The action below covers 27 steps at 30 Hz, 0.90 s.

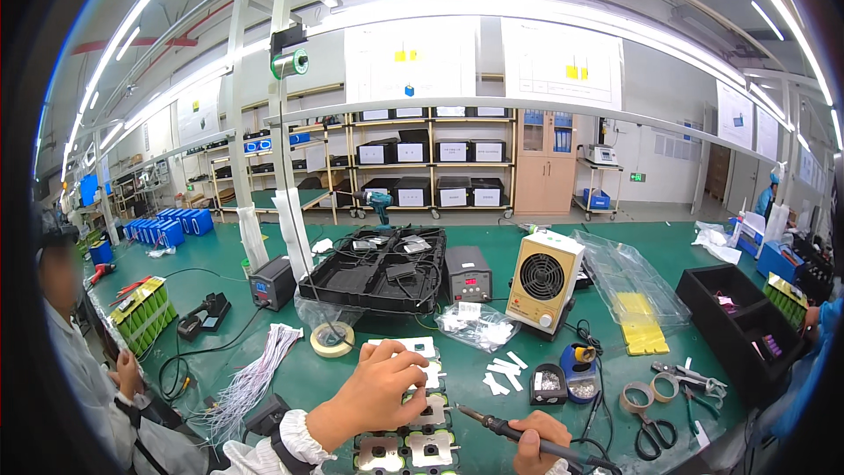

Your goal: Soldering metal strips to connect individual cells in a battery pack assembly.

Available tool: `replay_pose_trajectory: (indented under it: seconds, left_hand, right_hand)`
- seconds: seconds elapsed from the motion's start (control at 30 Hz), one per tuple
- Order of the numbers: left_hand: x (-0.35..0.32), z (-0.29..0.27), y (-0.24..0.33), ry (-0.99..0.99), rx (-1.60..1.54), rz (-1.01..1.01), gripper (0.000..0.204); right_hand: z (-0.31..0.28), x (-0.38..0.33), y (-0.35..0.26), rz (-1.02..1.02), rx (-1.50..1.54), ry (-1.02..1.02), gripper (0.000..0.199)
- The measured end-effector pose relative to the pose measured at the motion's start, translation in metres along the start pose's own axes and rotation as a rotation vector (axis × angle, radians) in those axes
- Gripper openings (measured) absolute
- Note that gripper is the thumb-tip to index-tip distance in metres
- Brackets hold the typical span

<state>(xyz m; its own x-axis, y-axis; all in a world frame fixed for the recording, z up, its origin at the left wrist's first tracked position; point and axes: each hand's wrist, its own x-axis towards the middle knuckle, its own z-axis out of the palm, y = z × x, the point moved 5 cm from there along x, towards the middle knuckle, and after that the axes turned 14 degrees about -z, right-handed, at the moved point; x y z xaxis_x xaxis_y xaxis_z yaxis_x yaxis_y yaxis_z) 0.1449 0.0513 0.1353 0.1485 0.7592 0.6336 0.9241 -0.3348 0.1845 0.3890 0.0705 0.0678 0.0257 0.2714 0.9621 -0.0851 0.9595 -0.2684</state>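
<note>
The left hand (387,387) presses bent fingers onto the battery pack (413,435) lying on the green counter (334,378). The right hand (534,440) grips a soldering iron (497,427) by its handle, tip aimed at the pack. The pack seems heavy and rigid; its thin metal tabs look delicate.

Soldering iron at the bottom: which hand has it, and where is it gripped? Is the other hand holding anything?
The right hand grips the soldering iron around its dark handle, tip pointing left. The left hand only presses on the battery pack, holding nothing.
</note>
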Motion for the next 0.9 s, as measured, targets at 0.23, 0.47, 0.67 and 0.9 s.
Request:
replay_pose_trajectory:
  seconds: [0.23, 0.47, 0.67, 0.9]
  left_hand:
    - [-0.003, 0.009, 0.004, -0.052, -0.012, 0.016, 0.008]
    - [-0.002, 0.008, 0.004, -0.050, 0.006, 0.026, 0.009]
    - [-0.002, 0.013, 0.006, -0.058, -0.002, 0.029, 0.009]
    - [-0.001, 0.015, 0.008, -0.053, 0.002, 0.051, 0.008]
  right_hand:
    - [0.004, 0.003, -0.001, -0.035, 0.023, -0.021, 0.031]
    - [0.002, 0.001, -0.002, -0.065, 0.001, 0.022, 0.030]
    - [0.002, -0.001, 0.000, -0.027, -0.006, -0.026, 0.028]
    - [0.002, 0.001, -0.001, -0.037, 0.024, 0.001, 0.030]
